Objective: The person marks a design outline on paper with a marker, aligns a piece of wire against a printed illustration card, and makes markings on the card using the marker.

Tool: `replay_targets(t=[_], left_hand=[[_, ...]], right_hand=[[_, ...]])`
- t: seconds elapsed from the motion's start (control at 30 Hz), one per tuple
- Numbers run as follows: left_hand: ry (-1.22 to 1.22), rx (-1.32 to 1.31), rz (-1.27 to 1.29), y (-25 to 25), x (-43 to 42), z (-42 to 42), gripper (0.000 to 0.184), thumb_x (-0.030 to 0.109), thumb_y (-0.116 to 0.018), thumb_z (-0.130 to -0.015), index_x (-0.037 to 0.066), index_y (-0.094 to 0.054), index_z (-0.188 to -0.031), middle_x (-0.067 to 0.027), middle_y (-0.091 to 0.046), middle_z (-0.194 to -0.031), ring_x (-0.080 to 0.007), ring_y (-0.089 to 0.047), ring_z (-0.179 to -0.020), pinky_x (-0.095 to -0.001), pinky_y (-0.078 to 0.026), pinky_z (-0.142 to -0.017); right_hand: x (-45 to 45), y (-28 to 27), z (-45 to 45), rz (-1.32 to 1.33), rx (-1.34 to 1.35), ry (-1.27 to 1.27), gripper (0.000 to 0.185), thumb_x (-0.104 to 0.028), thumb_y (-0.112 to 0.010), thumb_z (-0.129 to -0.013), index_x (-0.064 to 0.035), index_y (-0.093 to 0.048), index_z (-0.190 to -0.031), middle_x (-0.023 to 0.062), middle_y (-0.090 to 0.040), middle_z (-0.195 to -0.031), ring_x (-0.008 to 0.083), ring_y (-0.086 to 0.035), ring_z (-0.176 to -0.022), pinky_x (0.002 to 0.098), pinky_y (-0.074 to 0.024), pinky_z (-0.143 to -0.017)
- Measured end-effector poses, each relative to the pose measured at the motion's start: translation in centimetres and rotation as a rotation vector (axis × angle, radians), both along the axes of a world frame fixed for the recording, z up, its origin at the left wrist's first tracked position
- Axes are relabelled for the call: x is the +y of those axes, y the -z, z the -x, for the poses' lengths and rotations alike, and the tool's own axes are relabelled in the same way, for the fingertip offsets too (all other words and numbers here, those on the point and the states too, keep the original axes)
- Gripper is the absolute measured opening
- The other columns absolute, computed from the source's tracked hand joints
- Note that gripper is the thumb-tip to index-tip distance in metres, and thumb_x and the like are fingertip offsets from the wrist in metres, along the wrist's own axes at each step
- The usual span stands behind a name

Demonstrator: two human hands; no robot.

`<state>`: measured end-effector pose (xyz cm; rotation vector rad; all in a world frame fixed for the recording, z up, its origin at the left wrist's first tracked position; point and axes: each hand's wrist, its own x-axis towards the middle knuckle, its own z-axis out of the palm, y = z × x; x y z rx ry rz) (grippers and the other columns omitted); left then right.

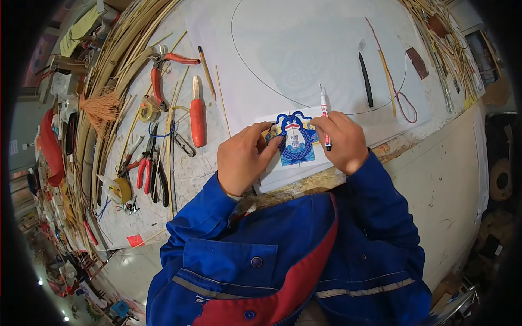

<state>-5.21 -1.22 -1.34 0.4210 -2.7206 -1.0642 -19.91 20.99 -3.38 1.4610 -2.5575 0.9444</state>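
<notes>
One wide-angle camera, worn on a worker's head, looks forward and steeply down at a worktable (186, 169).
From where I stand, the lens sits above the worker's own blue jacket (228, 256), whose chest and sleeves fill the bottom middle of the view, and it faces out across a large white paper sheet (250, 76). It is near enough that the left hand (242, 155) and right hand (345, 142) show clearly around the centre, yet wide enough to take in bamboo strips (117, 60) at the left, which bow outward. A rounded black border closes off the corners.
</notes>
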Motion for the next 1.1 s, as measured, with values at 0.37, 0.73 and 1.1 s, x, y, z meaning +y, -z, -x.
replay_targets(t=[0.37, 0.73, 1.1], left_hand=[[0.174, 0.319, 0.112, -0.4, -0.9, 0.0, 0.030, 0.003, -0.086, -0.089, 0.004, -0.078, -0.118, -0.0117, -0.075, -0.103, -0.0306, -0.074, -0.093, -0.0400, -0.061, -0.079], [0.400, 0.292, 0.066, 1.5, 2.0, 1.7, 0.031, 0.009, -0.085, -0.088, 0.001, -0.076, -0.117, -0.0167, -0.071, -0.128, -0.0363, -0.069, -0.120, -0.0475, -0.055, -0.110], [0.385, 0.360, 0.001, 3.0, 1.6, 1.9, 0.030, 0.011, -0.088, -0.084, 0.003, -0.078, -0.112, -0.0126, -0.075, -0.119, -0.0348, -0.071, -0.114, -0.0491, -0.057, -0.107]], right_hand=[[-1.4, -1.8, 4.5, -0.057, -0.130, -0.210, 0.023, 0.003, -0.076, -0.095, -0.0055, -0.073, -0.116, 0.0165, -0.071, -0.099, 0.0383, -0.073, -0.090, 0.0437, -0.0586, -0.077], [-1.5, -0.9, 4.2, -0.016, -0.130, -0.177, 0.021, 0.004, -0.077, -0.092, -0.0052, -0.074, -0.111, 0.0147, -0.071, -0.097, 0.0364, -0.072, -0.086, 0.0431, -0.0582, -0.074], [-1.4, -0.5, 1.4, -0.057, -0.049, -0.029, 0.027, 0.005, -0.081, -0.085, -0.0063, -0.077, -0.109, 0.0126, -0.065, -0.088, 0.0337, -0.069, -0.078, 0.0433, -0.0557, -0.067]])
